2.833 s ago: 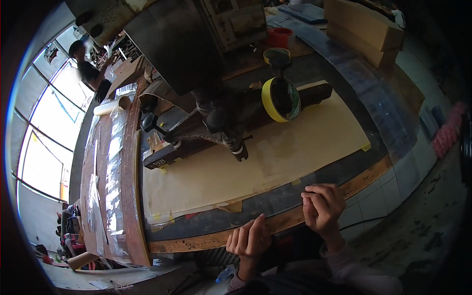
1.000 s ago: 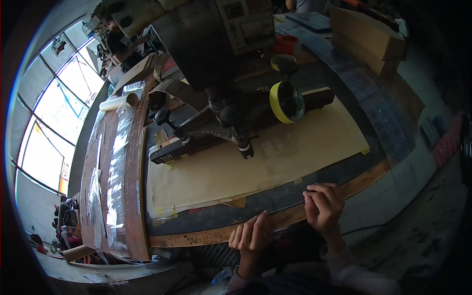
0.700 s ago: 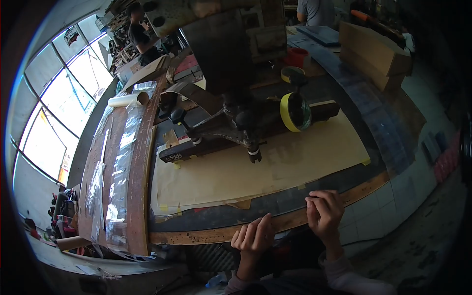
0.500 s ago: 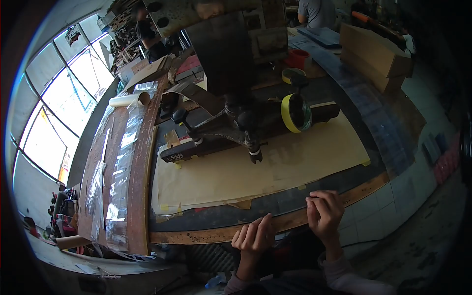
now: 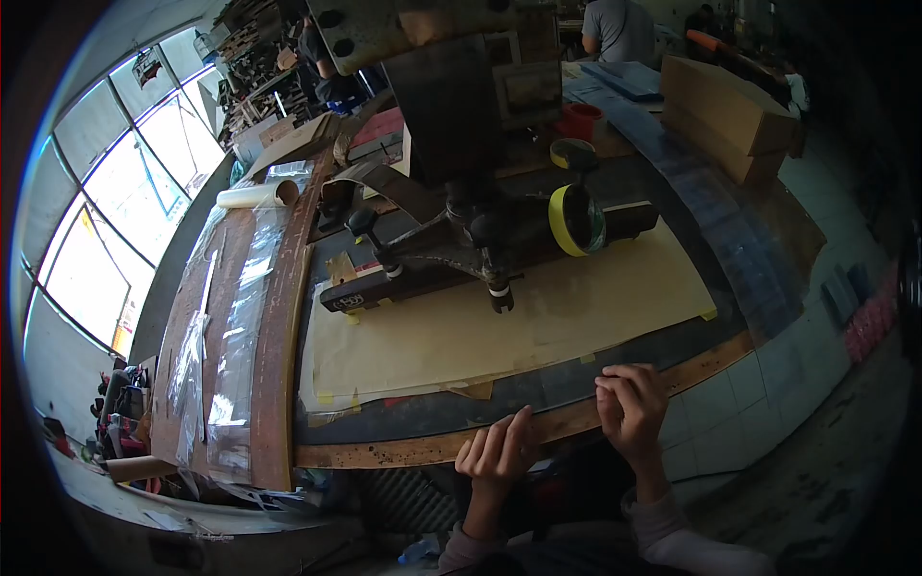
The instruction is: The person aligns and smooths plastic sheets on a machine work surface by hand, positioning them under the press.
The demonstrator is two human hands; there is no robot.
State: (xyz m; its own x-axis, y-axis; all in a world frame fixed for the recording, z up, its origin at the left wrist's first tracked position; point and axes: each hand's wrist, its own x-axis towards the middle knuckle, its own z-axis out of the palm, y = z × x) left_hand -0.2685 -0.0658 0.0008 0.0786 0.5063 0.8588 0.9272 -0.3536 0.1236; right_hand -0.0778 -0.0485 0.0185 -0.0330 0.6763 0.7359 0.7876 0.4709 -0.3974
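My left hand (image 5: 497, 451) is raised at the near wooden edge (image 5: 403, 452) of the worktable, with its fingers curled in. To its right and slightly higher, my right hand (image 5: 634, 408) has thumb and fingers drawn together in a pinch. Whatever either hand holds, if anything, is too small or hidden to make out. Beyond them a cream paper sheet (image 5: 538, 336) lies on a dark mat (image 5: 432, 405), with bits of yellow tape along its edges. Over the sheet stands a dark metal machine head (image 5: 461, 235) with several arms and a long dark bar (image 5: 413, 283).
Yellow tape rolls (image 5: 560, 221) hang on the machine. On the left are clear plastic film (image 5: 235, 374) and a paper roll (image 5: 257, 195) on a brown board. A cardboard box (image 5: 720, 120) stands at the back right. Two people (image 5: 619, 34) are in the background.
The view has shifted slightly. My hands keep nearly the same curled pose at the table edge. A person at the back left has moved a little to the right.
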